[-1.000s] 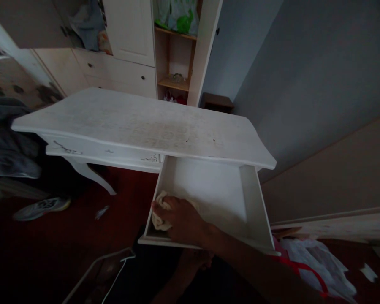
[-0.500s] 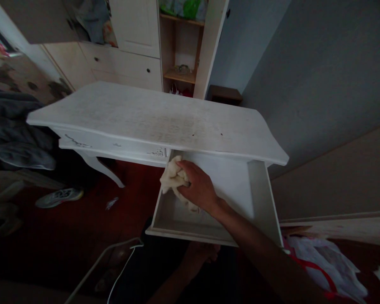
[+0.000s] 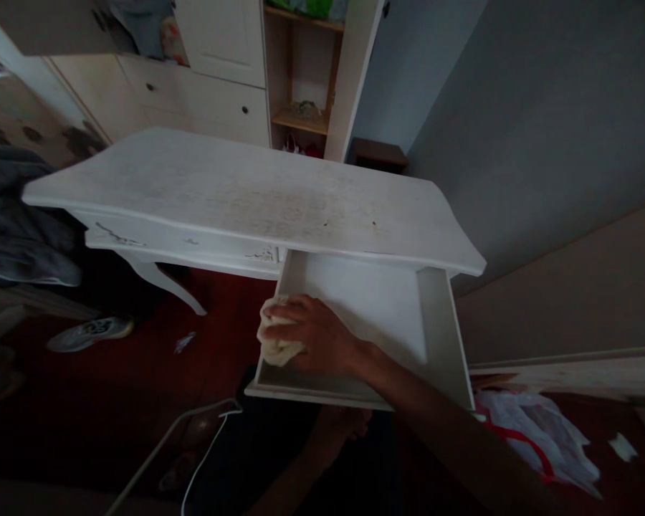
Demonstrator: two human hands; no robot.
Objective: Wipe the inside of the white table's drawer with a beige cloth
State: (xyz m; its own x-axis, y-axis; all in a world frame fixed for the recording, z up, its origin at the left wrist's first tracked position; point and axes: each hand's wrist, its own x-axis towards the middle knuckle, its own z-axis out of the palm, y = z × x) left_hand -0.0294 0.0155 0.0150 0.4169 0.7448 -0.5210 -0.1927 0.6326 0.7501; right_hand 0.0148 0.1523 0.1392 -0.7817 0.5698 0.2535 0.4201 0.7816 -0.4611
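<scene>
A cream cloth point(image 3: 276, 344) is bunched in my right hand point(image 3: 322, 337), pressed over the left side wall of a pulled-out white drawer point(image 3: 441, 322). The fingers spread over the cloth and grip it. Beneath the drawer's front edge, in shadow above my dark-clothed lap, is my left hand point(image 3: 347, 423). Its fingers look curled; the drawer front hides part of it, and I cannot make out what they hold, if anything. The drawer sticks out of a white desk point(image 3: 193, 168) whose top has grey smudges and worn marks.
Behind the desk stands a white cabinet point(image 3: 226, 57) with an open door. A shoe point(image 3: 91, 335) lies on the dark red floor at left, near a desk leg point(image 3: 161, 283). A white cord point(image 3: 207, 459) runs at lower left. Bags point(image 3: 542, 430) lie at lower right.
My right hand has moved the cloth toward me along the drawer's left side, and the cloth is now more bunched under the fingers. My left hand stays below the drawer front.
</scene>
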